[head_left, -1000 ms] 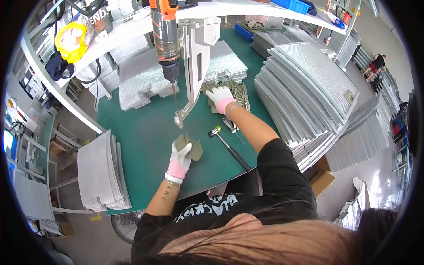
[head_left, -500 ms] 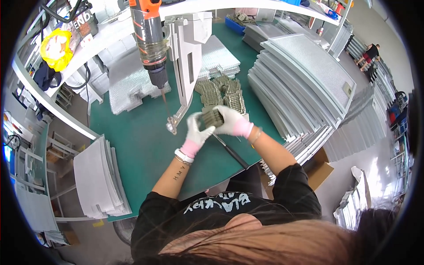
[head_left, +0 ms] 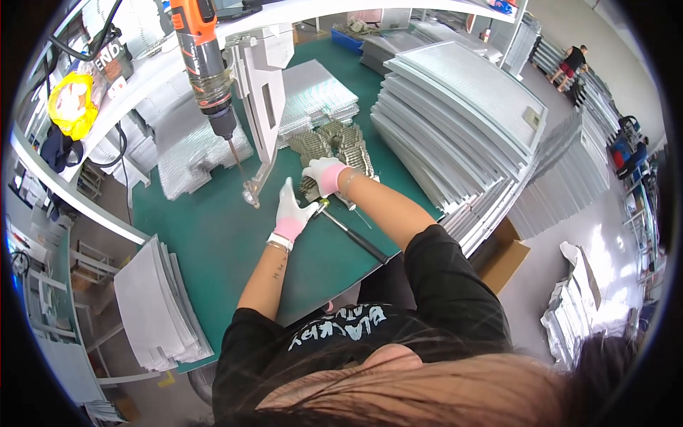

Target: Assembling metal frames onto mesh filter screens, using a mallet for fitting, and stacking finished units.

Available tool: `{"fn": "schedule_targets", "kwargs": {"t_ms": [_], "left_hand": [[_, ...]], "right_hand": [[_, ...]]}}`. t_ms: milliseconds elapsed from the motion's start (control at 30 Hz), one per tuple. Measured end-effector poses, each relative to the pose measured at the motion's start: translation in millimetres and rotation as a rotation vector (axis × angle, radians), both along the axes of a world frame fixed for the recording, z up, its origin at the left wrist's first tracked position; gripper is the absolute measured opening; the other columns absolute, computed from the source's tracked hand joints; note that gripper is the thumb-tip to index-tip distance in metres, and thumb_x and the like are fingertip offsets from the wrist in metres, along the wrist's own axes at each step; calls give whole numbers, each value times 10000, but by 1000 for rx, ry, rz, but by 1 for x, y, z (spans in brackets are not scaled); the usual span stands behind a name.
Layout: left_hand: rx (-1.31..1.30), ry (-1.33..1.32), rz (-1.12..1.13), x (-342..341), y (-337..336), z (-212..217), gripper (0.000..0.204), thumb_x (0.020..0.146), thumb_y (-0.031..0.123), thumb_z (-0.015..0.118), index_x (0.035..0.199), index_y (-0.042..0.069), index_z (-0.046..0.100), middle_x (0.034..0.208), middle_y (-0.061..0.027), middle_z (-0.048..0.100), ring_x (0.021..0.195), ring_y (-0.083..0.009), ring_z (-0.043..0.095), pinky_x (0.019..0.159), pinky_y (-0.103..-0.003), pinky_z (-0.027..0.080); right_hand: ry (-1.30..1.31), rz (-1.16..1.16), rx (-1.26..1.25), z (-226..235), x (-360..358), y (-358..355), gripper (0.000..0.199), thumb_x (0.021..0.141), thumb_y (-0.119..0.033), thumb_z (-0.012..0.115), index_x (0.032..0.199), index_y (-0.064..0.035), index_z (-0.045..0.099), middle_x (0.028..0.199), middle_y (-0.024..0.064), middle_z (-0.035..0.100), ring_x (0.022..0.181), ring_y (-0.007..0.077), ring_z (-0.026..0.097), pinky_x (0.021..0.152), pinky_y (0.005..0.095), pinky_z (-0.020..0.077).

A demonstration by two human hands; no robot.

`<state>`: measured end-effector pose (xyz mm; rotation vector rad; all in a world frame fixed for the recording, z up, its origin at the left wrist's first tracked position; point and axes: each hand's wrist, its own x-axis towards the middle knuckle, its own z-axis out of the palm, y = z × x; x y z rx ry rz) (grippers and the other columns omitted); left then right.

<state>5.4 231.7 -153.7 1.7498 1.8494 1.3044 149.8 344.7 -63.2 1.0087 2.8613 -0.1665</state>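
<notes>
My right hand, in a white and pink glove, is bent over the near left end of a pile of small grey-green ribbed metal parts. Its fingers close on a short stack of the same parts, partly hidden beneath the glove. Gloved alike, my left hand is just left of it with thumb and fingers apart, holding nothing. A hammer-like tool with a black grip lies on the green table, its head beside my left thumb.
An orange and black power drill hangs in front, its long bit pointing down beside a metal arm. Tall stacks of mesh panels stand at right. More panels lean at the table's left edge. A cardboard box is below right.
Both hands held the short stack between them. Now my left hand has let go and moved left, while my right hand has carried the stack to the pile. The view has shifted to the right.
</notes>
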Motion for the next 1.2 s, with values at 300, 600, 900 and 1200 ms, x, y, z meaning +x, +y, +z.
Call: {"fn": "schedule_targets", "kwargs": {"t_ms": [300,600,900,1200], "left_hand": [[-86,26,-320,-9,29,8,573,762,147,717,1278,18,507,1156,-204,580,1105,-356,557,966,-402,448],[-155,136,-368,-12,40,10,615,764,197,759,1278,-15,496,1132,-219,607,1060,-361,598,916,-409,479],[-160,-111,-226,14,36,8,619,795,181,756,1290,-53,465,1171,-195,642,1009,-270,659,895,-352,501],[-94,259,-217,17,42,-23,795,954,346,572,1489,-82,169,1439,-337,382,1304,-430,435,1066,-400,379]], "right_hand": [[279,-425,-7,-22,87,-81,251,814,-207,600,1039,-94,600,874,170,665,817,371,662,733,484,527],[434,-539,-24,-50,116,-136,205,829,-127,526,1008,-51,589,835,197,672,772,395,662,704,487,526],[594,-422,77,39,144,-179,210,827,-220,559,974,-94,639,839,155,659,777,368,647,706,455,525],[73,-180,405,243,173,-313,161,732,-234,661,759,-76,680,790,104,680,656,287,663,558,402,508]]}}
